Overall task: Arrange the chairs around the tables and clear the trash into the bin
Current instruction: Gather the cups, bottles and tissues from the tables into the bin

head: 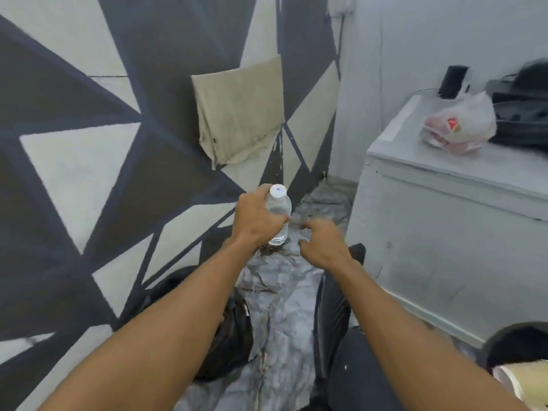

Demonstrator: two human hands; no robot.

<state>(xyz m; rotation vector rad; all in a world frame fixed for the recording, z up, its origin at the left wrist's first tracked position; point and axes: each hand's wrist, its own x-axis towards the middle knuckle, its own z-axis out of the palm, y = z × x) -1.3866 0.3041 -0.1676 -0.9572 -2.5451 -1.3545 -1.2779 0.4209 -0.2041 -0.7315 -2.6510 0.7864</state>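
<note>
My left hand (255,218) grips a clear plastic water bottle (279,213) with a white cap, held upright at mid frame above the marbled floor. My right hand (321,246) hovers just right of the bottle with loosely curled fingers and holds nothing. A black bin bag (234,324) lies on the floor below my left forearm. At the lower right corner a dark round bin (510,345) shows, with a pale paper item at its rim. No chairs or tables are visible.
A wall painted in grey and cream triangles fills the left, with a beige cloth (240,114) hanging on it. A white chest freezer (444,226) stands on the right, carrying a plastic bag (459,126) and dark bags (525,114). Only a narrow strip of floor (281,292) runs between them.
</note>
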